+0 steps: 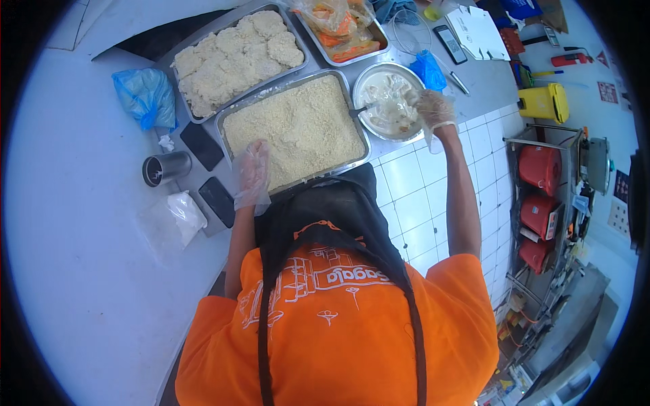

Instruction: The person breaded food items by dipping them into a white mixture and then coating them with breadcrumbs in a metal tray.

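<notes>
My left hand (252, 170), in a clear plastic glove, rests at the near left corner of a metal tray (362, 152) filled with pale breadcrumbs (299, 127). Its fingertips touch the crumbs, and whether they hold anything is unclear. My right hand (435, 109), gloved the same way, reaches over the right rim of a round metal bowl (359, 83). Pieces in a milky white batter (390, 109) lie in that bowl. The right fingertips are blurred against the batter, so their grip is hidden. A dark handle (359, 110) sticks out over the bowl's left rim.
Behind the crumbs stands a tray of breaded pieces (238, 56), beside a tray with plastic bags (340, 38). At left are a blue bag (144, 96), a metal cup (167, 167), two dark phones (202, 146) and a bag of white powder (185, 218). A wire strainer (410, 33) lies beyond the bowl.
</notes>
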`<move>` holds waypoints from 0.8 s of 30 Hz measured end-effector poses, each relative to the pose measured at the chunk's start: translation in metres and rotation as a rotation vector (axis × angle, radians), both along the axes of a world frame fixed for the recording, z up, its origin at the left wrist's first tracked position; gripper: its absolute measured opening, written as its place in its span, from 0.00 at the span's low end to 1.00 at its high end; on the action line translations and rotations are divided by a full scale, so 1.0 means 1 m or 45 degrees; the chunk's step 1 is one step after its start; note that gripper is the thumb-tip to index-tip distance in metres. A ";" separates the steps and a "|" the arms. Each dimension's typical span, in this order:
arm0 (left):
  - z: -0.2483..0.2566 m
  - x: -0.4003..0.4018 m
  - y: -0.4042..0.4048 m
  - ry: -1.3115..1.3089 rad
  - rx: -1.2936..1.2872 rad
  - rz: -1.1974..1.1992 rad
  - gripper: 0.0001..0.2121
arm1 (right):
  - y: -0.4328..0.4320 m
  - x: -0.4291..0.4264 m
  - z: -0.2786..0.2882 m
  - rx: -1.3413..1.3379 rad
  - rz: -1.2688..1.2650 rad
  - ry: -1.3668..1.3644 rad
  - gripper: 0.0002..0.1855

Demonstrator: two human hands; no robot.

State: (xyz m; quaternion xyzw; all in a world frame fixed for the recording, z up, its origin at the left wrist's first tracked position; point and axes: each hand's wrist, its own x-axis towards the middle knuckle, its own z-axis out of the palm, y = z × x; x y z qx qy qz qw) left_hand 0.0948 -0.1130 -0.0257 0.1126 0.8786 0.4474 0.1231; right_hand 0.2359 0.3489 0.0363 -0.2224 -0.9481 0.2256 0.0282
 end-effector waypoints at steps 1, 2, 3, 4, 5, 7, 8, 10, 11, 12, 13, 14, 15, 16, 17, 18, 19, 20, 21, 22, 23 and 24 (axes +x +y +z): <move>0.001 0.001 0.001 0.015 -0.060 -0.057 0.18 | 0.000 0.001 -0.002 0.136 0.142 -0.024 0.11; 0.001 0.001 0.001 0.031 -0.119 -0.114 0.18 | -0.004 0.016 -0.020 -0.073 0.084 0.176 0.09; -0.003 -0.001 -0.004 0.035 -0.122 -0.099 0.18 | -0.012 0.015 -0.017 -0.077 0.098 0.181 0.09; -0.009 -0.003 -0.010 0.118 -0.155 -0.106 0.19 | -0.023 0.014 -0.007 -0.024 0.176 -0.021 0.10; -0.015 -0.003 -0.015 0.201 -0.190 -0.110 0.19 | -0.032 0.010 0.003 0.033 0.255 -0.223 0.11; -0.003 -0.004 -0.009 0.202 -0.179 -0.150 0.18 | -0.030 0.018 0.007 -0.141 0.060 -0.342 0.13; 0.002 -0.003 -0.005 0.208 -0.173 -0.178 0.18 | -0.017 0.025 -0.010 0.168 0.131 -0.394 0.16; 0.004 -0.002 -0.009 0.189 -0.203 -0.192 0.18 | -0.024 0.012 -0.017 0.458 0.208 -0.431 0.18; 0.003 -0.002 -0.013 0.173 -0.232 -0.190 0.18 | -0.051 -0.018 -0.004 0.340 0.093 -0.476 0.18; 0.004 -0.002 -0.012 0.175 -0.233 -0.201 0.18 | -0.063 -0.031 0.004 0.229 -0.041 -0.530 0.19; 0.005 -0.002 -0.010 0.204 -0.238 -0.252 0.17 | -0.055 -0.028 -0.016 0.228 -0.056 -0.529 0.19; 0.006 -0.001 -0.005 0.230 -0.235 -0.307 0.17 | -0.041 -0.020 -0.054 0.214 -0.172 -0.379 0.21; 0.004 -0.001 -0.005 0.232 -0.233 -0.300 0.17 | -0.031 -0.019 -0.076 0.197 -0.259 -0.220 0.24; 0.000 -0.001 -0.006 0.204 -0.158 -0.265 0.16 | -0.028 -0.022 -0.078 0.195 -0.240 -0.212 0.24; -0.003 -0.001 -0.008 0.177 -0.083 -0.228 0.15 | -0.026 -0.025 -0.081 0.171 -0.228 -0.287 0.23; 0.001 0.001 -0.004 0.174 -0.084 -0.221 0.15 | -0.023 -0.023 -0.083 0.150 -0.231 -0.371 0.22; 0.004 0.002 -0.001 0.162 -0.104 -0.207 0.15 | -0.022 -0.023 -0.087 0.150 -0.222 -0.373 0.22; 0.008 0.003 0.002 0.150 -0.125 -0.192 0.14 | -0.021 -0.024 -0.091 0.192 -0.157 -0.360 0.22; 0.011 0.005 0.002 0.148 -0.124 -0.186 0.14 | -0.019 -0.024 -0.096 0.237 -0.096 -0.347 0.22; 0.013 0.007 0.001 0.188 -0.172 -0.219 0.14 | -0.015 -0.023 -0.100 0.238 -0.091 -0.348 0.22; 0.016 0.009 0.001 0.226 -0.219 -0.253 0.14 | -0.011 -0.021 -0.104 0.214 0.006 -0.258 0.21; 0.019 0.011 -0.001 0.224 -0.219 -0.247 0.14 | -0.006 -0.019 -0.111 0.189 0.107 -0.167 0.20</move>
